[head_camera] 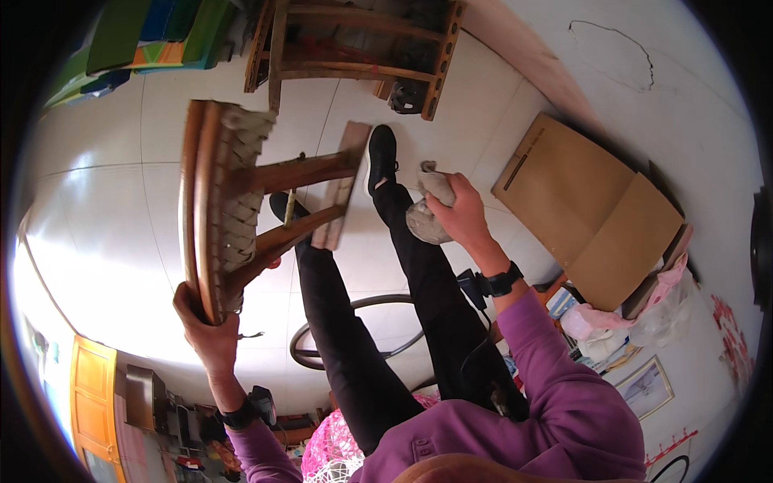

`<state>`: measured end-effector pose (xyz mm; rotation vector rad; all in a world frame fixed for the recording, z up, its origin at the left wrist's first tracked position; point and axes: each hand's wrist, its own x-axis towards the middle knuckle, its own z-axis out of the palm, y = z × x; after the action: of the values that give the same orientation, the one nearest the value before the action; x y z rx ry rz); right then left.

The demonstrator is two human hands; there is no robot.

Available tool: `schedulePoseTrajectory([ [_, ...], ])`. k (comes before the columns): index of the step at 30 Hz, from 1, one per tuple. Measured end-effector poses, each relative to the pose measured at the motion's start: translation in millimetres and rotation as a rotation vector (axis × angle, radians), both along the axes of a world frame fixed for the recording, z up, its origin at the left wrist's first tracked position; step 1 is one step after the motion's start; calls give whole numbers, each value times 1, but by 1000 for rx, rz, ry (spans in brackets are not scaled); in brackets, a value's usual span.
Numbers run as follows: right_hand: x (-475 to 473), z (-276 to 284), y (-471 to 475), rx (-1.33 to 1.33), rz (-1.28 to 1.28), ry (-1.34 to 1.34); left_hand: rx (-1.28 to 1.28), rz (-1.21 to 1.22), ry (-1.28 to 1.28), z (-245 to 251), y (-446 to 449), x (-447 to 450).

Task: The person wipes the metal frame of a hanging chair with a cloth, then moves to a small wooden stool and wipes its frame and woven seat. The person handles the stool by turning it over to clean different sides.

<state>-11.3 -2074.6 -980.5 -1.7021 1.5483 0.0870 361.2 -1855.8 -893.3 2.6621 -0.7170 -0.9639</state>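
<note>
My left hand point(208, 335) grips the lower end of the seat rails of a wooden stool point(208, 199). The stool is tipped on its side, so its pale woven-strap seat point(241, 199) faces right, towards my legs. Two wooden legs reach across to a flat wooden foot bar point(341, 187) between my shoes. A short wrapped piece point(290, 208) shows between the legs. A crumpled grey cloth point(426, 220) is bunched in my right hand point(462, 208), above my right shin and apart from the stool.
A wooden slatted frame point(362, 69) stands ahead, with green and blue folded items point(163, 42) to its left. At right a cardboard box point(592, 205) leans by the wall near plastic bags point(604, 326). A dark ring point(302, 347) and pink netting point(332, 444) lie around my legs.
</note>
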Motion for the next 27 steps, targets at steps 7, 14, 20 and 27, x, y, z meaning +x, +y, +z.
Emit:
schedulePoseTrajectory([
  [7, 26, -2, 4, 165, 358, 24, 10, -523, -231, -21, 29, -45],
  [14, -19, -12, 2, 155, 531, 154, -128, -932, -246, -92, 103, -71],
  [20, -12, -27, 15, 117, 568, 206, -42, -618, -162, -119, 164, -75],
  [27, 107, -42, 35, 113, 721, 25, 2, -433, -96, -142, 197, -106],
])
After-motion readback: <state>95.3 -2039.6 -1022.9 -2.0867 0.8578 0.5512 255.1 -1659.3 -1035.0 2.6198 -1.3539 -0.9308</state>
